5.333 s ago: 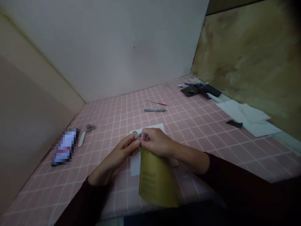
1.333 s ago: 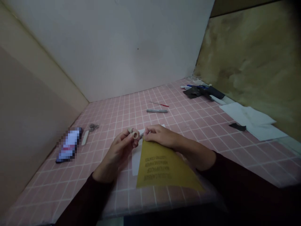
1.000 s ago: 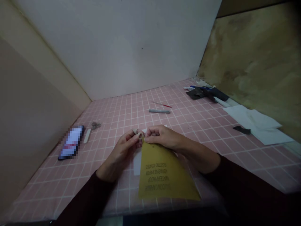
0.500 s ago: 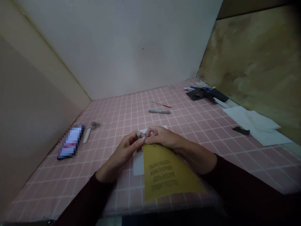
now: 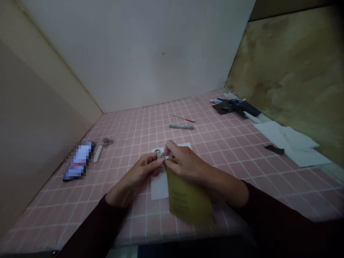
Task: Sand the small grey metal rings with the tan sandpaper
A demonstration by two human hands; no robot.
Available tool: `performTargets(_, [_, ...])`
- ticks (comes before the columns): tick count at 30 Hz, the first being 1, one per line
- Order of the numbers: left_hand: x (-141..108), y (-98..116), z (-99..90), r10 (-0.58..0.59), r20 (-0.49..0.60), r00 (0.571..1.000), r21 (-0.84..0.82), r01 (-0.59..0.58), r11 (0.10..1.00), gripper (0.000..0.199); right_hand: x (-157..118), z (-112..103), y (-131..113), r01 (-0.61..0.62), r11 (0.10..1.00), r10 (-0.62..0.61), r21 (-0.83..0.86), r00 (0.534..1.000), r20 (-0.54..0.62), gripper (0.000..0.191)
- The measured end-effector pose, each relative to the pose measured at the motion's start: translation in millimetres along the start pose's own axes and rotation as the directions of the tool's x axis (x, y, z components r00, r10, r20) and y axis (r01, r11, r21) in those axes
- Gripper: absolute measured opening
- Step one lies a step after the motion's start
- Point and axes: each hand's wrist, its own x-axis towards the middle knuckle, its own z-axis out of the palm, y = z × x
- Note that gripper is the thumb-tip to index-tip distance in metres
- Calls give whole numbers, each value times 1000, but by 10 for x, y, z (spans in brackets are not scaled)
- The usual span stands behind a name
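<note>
My right hand (image 5: 185, 160) pinches a corner of the yellow-brown sandpaper sheet (image 5: 188, 200), which hangs toward me with its printed back up. My left hand (image 5: 146, 165) has thumb and fingers closed on a small grey piece with a rounded end (image 5: 157, 151); its kind is too small to tell. Both sets of fingertips meet at the sandpaper's top corner, so the contact there is partly hidden. Under the hands a white paper sheet (image 5: 159, 188) lies on the table.
On the pink checked table (image 5: 129, 132) are a grey marker (image 5: 181, 127) and a thin red-handled tool (image 5: 189, 120). To the left lie a phone (image 5: 79, 161), a white stick (image 5: 98, 153) and grey metal pieces (image 5: 108, 142). White papers (image 5: 287, 143) and a dark scrap (image 5: 274, 149) lie right. Walls enclose the back and sides.
The sandpaper has swung and tilted, so it looks narrower and its print is blurred. My right fingers have lifted slightly, and the small grey piece at my left fingertips shows more.
</note>
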Motion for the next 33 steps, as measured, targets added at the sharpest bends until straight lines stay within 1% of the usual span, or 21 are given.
performTargets(1, [-3,7,3,25,-1,1000,6,-25,1000,26,5,-1,-6,-28,999,28,43,999,17,17])
performTargets(3, [-21,30,10,109,-6,994,57,-109,992,25,35,2,14,-189,953,165,235,979,118,23])
performTargets(5, [-42,54,14,177,-18,984,126,-173,977,25,74,12,57,-355,832,257,426,928,271,30])
performTargets(6, [-49,60,11,191,-25,981,154,-185,971,24,86,18,75,-399,781,268,481,909,318,32])
performTargets(7, [-52,57,3,190,-28,981,172,-183,968,23,89,23,84,-407,765,269,499,906,327,32])
performTargets(8, [-50,47,-7,172,-25,985,174,-166,971,23,83,26,81,-381,793,263,474,918,297,31])
performTargets(9, [-43,30,-21,136,-14,991,155,-132,979,23,67,26,65,-326,853,244,408,939,240,29])
performTargets(11, [-22,-12,-44,20,27,999,71,-22,997,27,21,16,8,-166,966,145,196,982,118,22])
performTargets(13, [-3,-36,-49,-64,66,996,-14,65,998,32,-17,-1,-52,-50,998,48,34,996,69,17])
performTargets(14, [1,-34,-42,-66,72,995,-38,69,997,34,-24,-9,-69,-41,999,39,24,997,69,16])
performTargets(15, [2,-19,-29,-38,69,997,-44,41,998,34,-21,-14,-73,-68,996,63,60,995,80,17])
performTargets(17, [-8,35,6,75,47,996,-5,-74,997,33,10,-11,-41,-196,954,166,228,976,142,25])
performTargets(19, [-27,95,36,182,21,983,80,-184,980,30,53,8,21,-341,839,240,424,931,274,31])
performTargets(21, [-40,123,43,232,8,973,160,-230,960,29,77,35,70,-428,734,256,528,894,369,33])
performTargets(22, [-40,119,35,227,6,974,181,-224,958,29,76,46,79,-432,730,265,530,893,363,33])
performTargets(24, [-30,75,5,163,19,986,172,-164,971,30,53,55,60,-342,840,265,420,936,233,29])
performTargets(26, [-11,14,-26,65,41,997,110,-69,992,31,18,47,8,-193,960,180,203,980,79,22])
performTargets(28, [0,-20,-36,8,58,998,53,-11,999,31,-1,32,-41,-102,993,100,65,994,33,17])
performTargets(29, [0,-18,-32,18,54,998,47,-21,999,31,0,27,-55,-111,991,108,80,993,40,17])
performTargets(31, [-16,21,-12,109,38,993,103,-113,988,28,17,21,-55,-229,937,203,264,972,122,23])
performTargets(33, [-40,72,3,208,-8,978,179,-204,963,24,38,22,-33,-373,794,252,481,921,298,24])
